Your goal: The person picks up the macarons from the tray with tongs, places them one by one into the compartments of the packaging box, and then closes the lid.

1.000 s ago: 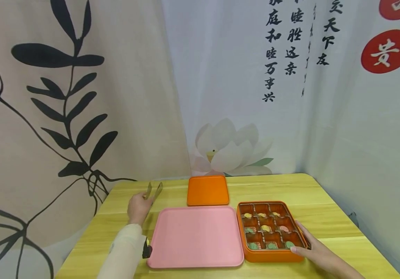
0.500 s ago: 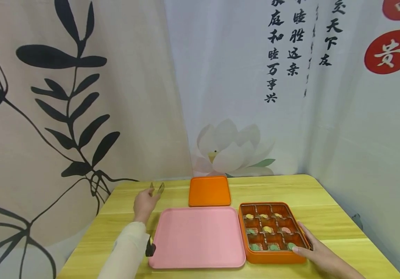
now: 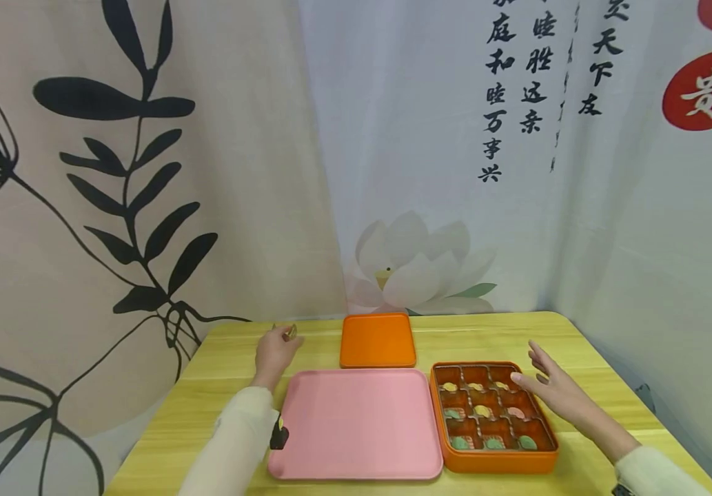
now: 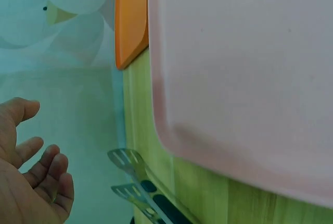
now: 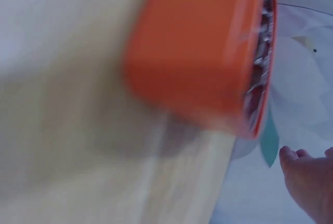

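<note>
In the head view my left hand [image 3: 275, 359] is at the far left of the table with its fingers loosely bent. The left wrist view shows this hand apart from a pair of metal tongs [image 4: 136, 168] with dark grips, which rest on the table. In the head view my hand mostly hides them. My right hand [image 3: 559, 391] hovers above the right side of an orange box [image 3: 498, 463], fingers extended and holding nothing. The box has a divided insert with several small yellow, green and pink pieces [image 3: 482, 411], one to a compartment.
A pink tray [image 3: 356, 427] lies in the middle of the wooden table [image 3: 480, 334], close to the box's left side. Behind it is a flat orange lid or tray [image 3: 378, 341]. A printed curtain [image 3: 256, 172] hangs behind the table.
My left hand has come away from the tongs it held upright, moving slightly right. My right hand has let go of the box's right side and risen. The camera view has shifted slightly.
</note>
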Available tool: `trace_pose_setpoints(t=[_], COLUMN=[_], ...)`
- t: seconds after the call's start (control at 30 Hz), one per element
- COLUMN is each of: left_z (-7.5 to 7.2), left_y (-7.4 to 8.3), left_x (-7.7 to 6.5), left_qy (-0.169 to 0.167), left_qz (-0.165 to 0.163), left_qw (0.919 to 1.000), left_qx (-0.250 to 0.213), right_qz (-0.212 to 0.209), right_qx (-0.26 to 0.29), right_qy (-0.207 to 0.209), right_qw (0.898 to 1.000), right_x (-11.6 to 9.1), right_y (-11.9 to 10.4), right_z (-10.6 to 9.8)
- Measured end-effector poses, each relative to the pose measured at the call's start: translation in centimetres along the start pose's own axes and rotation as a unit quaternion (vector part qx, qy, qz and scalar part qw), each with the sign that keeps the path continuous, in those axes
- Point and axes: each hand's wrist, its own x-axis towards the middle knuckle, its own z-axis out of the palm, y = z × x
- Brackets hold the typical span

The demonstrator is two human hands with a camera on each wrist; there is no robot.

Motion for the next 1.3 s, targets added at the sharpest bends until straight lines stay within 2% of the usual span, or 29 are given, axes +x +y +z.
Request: trace_pose_setpoints(t=[0.2, 0.43, 0.7, 0.97, 1.13, 1.3], left_z=[1.0, 2.3, 4.1, 6.0, 6.9, 8.0], left_y=[0.8, 2.1, 3.0, 3.0, 2.5, 2.0], left_x=[0.1, 0.1, 0.1, 0.1, 0.4, 0.5], left_qy=[-0.033, -0.034, -0.034, -0.044, -0.037, -0.055], left_qz=[-0.015, 0.001, 0.011, -0.006, -0.016, -0.044], left_qw=[0.9987, 0.9987, 0.9988, 0.9938, 0.9928, 0.9892], left_qx=[-0.035, -0.038, -0.035, -0.102, -0.113, -0.128], right_qz=[-0.007, 0.006, 0.014, 0.034, 0.053, 0.073], right_qx=[0.008, 0.021, 0.053, 0.096, 0.14, 0.116], right_qy=[0.031, 0.023, 0.027, 0.045, 0.045, 0.053], right_qw=[0.999, 0.999, 0.998, 0.994, 0.988, 0.989], right_x=[3.6, 7.4, 11.0, 13.3, 14.2, 14.5], right_y=[-2.9, -5.4, -7.2, -9.3, -10.0, -9.6], right_z=[2.3, 4.9, 8.2, 12.2, 14.5, 16.0])
